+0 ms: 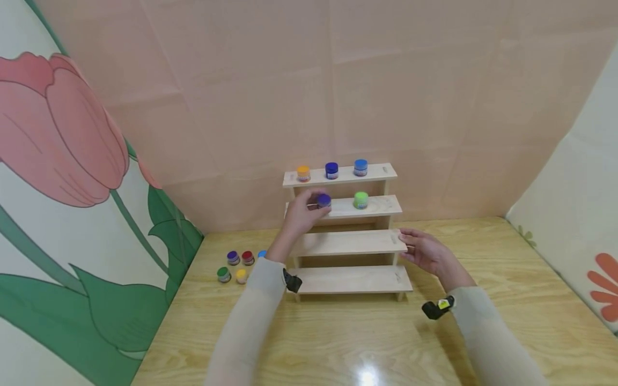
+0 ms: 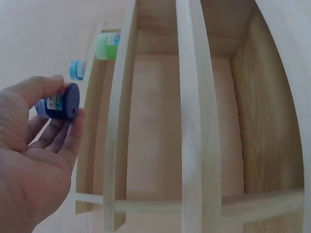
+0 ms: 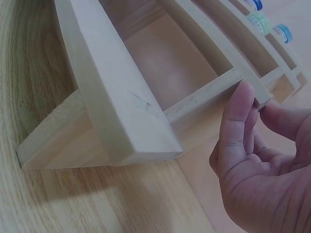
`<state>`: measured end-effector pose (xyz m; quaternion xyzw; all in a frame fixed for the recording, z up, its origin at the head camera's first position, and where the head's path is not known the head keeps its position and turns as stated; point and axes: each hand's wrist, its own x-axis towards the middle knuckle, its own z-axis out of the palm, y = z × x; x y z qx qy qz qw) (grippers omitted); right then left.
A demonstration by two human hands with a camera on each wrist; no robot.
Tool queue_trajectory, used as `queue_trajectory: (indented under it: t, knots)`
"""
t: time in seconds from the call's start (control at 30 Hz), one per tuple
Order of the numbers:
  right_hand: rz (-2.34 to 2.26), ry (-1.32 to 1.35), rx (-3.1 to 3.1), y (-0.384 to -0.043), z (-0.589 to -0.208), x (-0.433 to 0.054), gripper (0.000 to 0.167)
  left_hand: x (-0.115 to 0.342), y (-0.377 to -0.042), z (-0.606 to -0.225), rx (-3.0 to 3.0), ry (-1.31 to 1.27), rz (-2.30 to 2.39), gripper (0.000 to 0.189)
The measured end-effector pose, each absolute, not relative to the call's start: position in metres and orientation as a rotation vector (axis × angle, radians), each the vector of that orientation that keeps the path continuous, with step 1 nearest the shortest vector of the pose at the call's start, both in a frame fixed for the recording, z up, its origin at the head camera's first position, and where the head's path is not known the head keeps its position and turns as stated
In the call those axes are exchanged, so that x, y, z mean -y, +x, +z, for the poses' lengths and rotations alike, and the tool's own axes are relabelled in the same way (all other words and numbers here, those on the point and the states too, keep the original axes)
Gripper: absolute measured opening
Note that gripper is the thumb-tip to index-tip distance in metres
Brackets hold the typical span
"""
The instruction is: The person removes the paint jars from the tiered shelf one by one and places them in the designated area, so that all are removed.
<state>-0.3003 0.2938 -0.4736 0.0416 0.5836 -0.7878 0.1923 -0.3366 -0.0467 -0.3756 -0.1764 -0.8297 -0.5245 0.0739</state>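
My left hand (image 1: 298, 219) holds a small paint jar (image 1: 324, 201) with a dark purple-blue lid at the left part of the rack's second tier from the top. In the left wrist view the jar (image 2: 62, 102) is tilted sideways between thumb and fingers; whether it touches the shelf I cannot tell. My right hand (image 1: 427, 252) pinches the right end of the third tier of the wooden step rack (image 1: 352, 244), thumb and fingers (image 3: 238, 116) at the board's corner. A green paint jar (image 1: 360, 200) stands on the second tier, right of the held jar.
On the top tier stand an orange jar (image 1: 303, 173), a dark blue jar (image 1: 331, 170) and a light blue jar (image 1: 360, 167). Several more jars, including a red jar (image 1: 248, 258) and a green jar (image 1: 223, 274), stand on the wood-grain table (image 1: 338, 338) left of the rack.
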Motion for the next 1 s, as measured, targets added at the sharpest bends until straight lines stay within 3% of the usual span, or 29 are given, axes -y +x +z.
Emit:
queue_trajectory:
  t: [1.0]
  knots:
    - [-2.051,0.082,-1.770,-0.306,-0.460,-0.297,0.025,0.128,-0.285,-0.384,2.491,-0.614,-1.608,0.044]
